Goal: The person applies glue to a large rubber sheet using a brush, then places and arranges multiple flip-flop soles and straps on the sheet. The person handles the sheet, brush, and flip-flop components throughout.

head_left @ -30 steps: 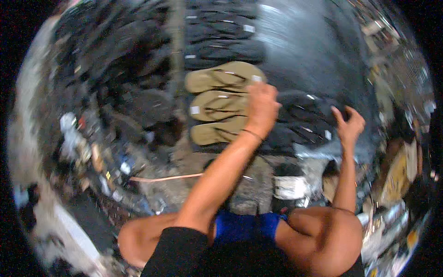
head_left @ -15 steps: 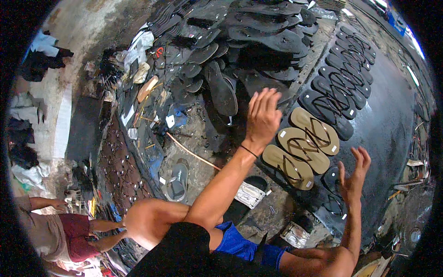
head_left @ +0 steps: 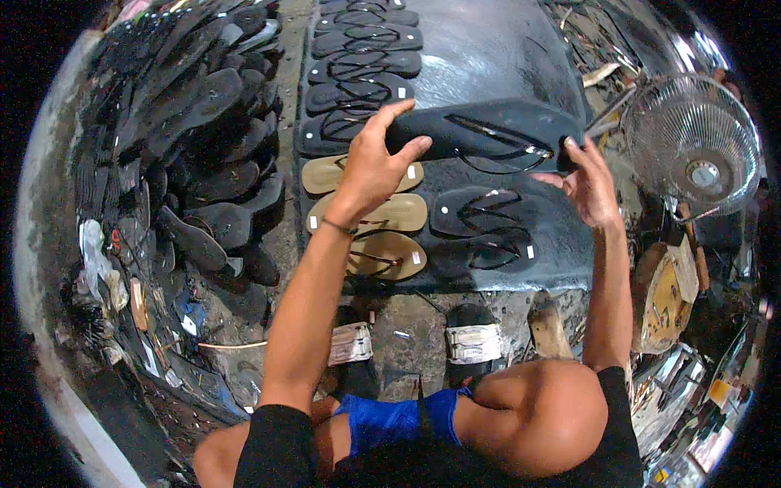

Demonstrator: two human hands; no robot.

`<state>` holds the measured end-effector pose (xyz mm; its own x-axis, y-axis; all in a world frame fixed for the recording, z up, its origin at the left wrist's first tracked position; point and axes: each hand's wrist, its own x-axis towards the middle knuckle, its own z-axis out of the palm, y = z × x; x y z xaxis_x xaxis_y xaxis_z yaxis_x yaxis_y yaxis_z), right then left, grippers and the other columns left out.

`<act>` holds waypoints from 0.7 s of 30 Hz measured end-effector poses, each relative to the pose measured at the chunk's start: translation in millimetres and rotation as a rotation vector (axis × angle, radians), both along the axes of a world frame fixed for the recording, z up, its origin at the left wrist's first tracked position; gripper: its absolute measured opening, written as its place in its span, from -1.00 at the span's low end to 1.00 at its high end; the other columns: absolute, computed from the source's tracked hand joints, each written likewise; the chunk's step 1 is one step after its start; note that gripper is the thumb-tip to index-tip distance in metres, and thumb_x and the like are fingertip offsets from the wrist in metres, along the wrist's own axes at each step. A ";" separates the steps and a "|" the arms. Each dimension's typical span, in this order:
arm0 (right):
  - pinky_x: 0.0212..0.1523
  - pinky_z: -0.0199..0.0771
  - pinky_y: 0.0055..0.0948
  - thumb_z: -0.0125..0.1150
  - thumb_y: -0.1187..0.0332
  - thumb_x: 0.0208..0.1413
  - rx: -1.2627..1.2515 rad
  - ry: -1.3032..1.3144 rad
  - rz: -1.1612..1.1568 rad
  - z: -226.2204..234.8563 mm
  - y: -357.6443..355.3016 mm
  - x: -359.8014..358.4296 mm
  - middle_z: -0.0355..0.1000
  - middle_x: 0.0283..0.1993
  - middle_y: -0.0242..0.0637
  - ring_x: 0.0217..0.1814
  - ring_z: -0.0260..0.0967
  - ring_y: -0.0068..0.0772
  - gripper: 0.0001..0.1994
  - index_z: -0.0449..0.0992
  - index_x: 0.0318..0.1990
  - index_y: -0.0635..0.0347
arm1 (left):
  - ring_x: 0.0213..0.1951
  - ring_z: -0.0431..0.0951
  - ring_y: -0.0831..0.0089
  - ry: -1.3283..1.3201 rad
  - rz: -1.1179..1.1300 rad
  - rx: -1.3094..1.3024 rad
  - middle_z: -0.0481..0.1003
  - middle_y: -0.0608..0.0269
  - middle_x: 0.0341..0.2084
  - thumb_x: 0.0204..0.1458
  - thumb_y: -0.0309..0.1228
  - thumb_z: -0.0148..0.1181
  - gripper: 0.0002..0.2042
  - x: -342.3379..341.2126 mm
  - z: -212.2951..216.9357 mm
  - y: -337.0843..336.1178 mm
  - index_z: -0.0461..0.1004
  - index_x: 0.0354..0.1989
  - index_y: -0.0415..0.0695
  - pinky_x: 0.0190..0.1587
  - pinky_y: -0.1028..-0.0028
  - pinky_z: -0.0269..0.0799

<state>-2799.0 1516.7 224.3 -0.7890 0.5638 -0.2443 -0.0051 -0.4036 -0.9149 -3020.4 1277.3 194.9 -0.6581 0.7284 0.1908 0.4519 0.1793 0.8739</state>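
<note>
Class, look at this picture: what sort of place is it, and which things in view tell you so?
Probably a small flip-flop workshop. Rows of finished flip-flops lie on a dark mat, bare soles are heaped beside it, and both hands, left hand and right hand, hold a black sole.

Pretty dim, cluttered workshop floor (head_left: 407,342), rough and littered with scraps. Big heap of dark sandal soles (head_left: 195,163) on the left, 1 wire-cage fan (head_left: 691,146) on the right.

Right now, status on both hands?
Left hand and right hand grip ends of long black slab, lifted over sandal rows. Fan close right.
</note>
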 end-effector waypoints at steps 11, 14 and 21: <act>-0.32 0.46 -0.54 0.45 0.26 0.06 0.470 -0.538 -0.287 -165.9 43.6 35.7 0.53 -0.12 -0.32 -0.21 0.44 -0.58 -0.50 0.47 0.14 0.19 | -0.22 0.63 0.09 0.134 0.159 -0.554 0.62 -0.06 -0.28 -0.21 -0.10 0.50 -0.48 24.9 -110.6 50.3 0.62 -0.12 -0.21 -0.15 0.22 0.51; -0.30 0.47 -0.53 0.44 0.23 0.06 0.529 -0.586 -0.259 -167.0 41.5 32.5 0.54 -0.13 -0.30 -0.18 0.45 -0.53 -0.50 0.49 0.13 0.20 | -0.21 0.62 0.06 0.171 0.104 -0.611 0.62 -0.07 -0.28 -0.21 -0.10 0.50 -0.50 24.1 -115.9 53.4 0.63 -0.16 -0.21 -0.08 0.20 0.52; 0.03 0.40 -0.15 0.31 -0.12 0.06 1.428 -0.814 -0.123 -169.6 40.0 28.7 0.56 -0.14 -0.04 -0.12 0.43 -0.03 -0.38 0.49 0.13 0.15 | 0.12 0.33 -0.07 0.587 0.065 -0.752 0.39 -0.04 0.04 -0.27 -0.04 0.46 -0.43 28.3 -82.0 52.0 0.54 -0.11 -0.16 0.18 0.08 0.26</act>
